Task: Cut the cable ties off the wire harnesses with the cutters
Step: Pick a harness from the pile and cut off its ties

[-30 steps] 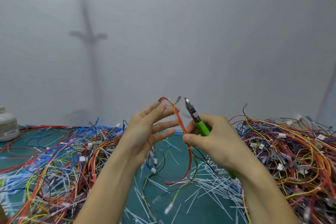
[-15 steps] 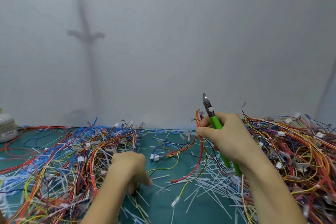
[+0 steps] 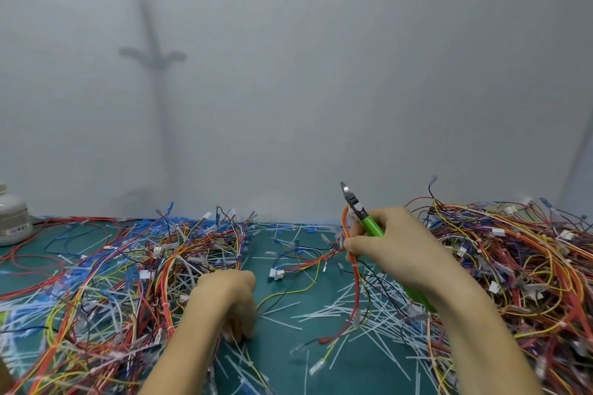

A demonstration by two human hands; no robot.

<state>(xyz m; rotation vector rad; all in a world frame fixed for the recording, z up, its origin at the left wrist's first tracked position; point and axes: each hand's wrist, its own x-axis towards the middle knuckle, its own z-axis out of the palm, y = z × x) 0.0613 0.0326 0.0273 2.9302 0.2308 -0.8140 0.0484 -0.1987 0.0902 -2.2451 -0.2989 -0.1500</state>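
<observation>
R hand (image 3: 394, 253) is wrapped round the green-handled steel cutters (image 3: 369, 223), tip up, prob. parked clear of the wires while nothing's lined up to snip. A red-and-yellow wire harness (image 3: 354, 282) dangles from the same fist over the teal mat (image 3: 282, 362), kept ready. L hand (image 3: 229, 295) sits knuckles-up on the mat, fingers curled down among white cut cable ties (image 3: 321, 314). Can't tell if it grips anything. Tangled harness piles (image 3: 519, 266) flank both sides.

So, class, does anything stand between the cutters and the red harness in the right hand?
Nothing visible does: the right hand grips both the cutters and the red harness, side by side.
</observation>
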